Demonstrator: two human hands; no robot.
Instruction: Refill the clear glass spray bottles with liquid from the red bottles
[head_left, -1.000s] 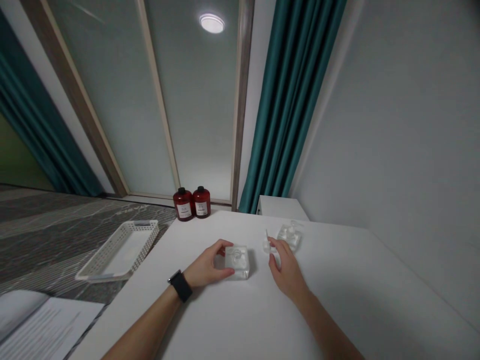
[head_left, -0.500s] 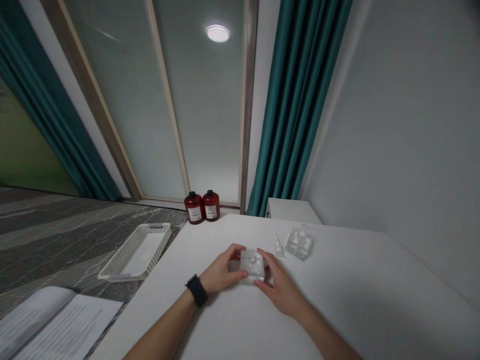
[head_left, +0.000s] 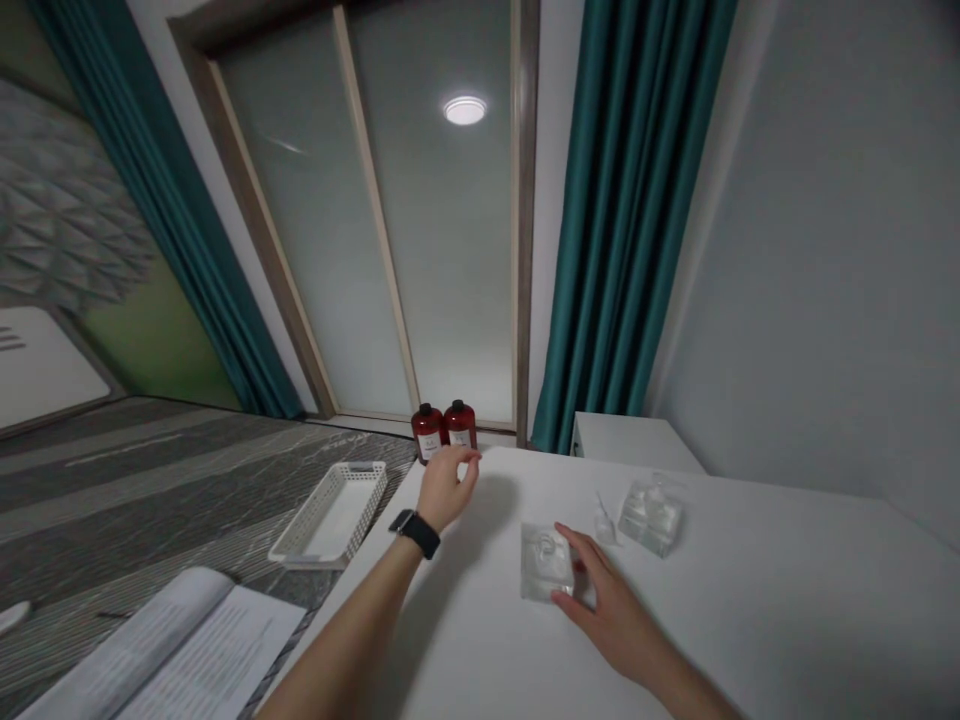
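Observation:
A clear, square glass container (head_left: 535,575) with a round opening in its top stands on the white table (head_left: 480,660). My right hand (head_left: 611,610) grips its right side, with thumb and index finger against its edges. Raised over the far left of the table is my left hand (head_left: 446,490), a black watch on its wrist. Its fingers are loosely bent, nothing shows in them, and they overlap the lower part of two dark red bottles (head_left: 430,440) with black caps and white labels. Right of the container are a small clear dropper bottle (head_left: 604,525) and another clear square container (head_left: 651,517).
A white perforated basket (head_left: 330,560) is at the left, beyond the table's edge. An open book (head_left: 217,640) lies nearer me. Behind the table are a white cabinet (head_left: 637,440), a teal curtain (head_left: 622,220) and a glass sliding door (head_left: 442,260).
My left hand has let go of the square glass container and moved away from me, up to the red bottles. My right hand stays at the container. The whole view has shifted left.

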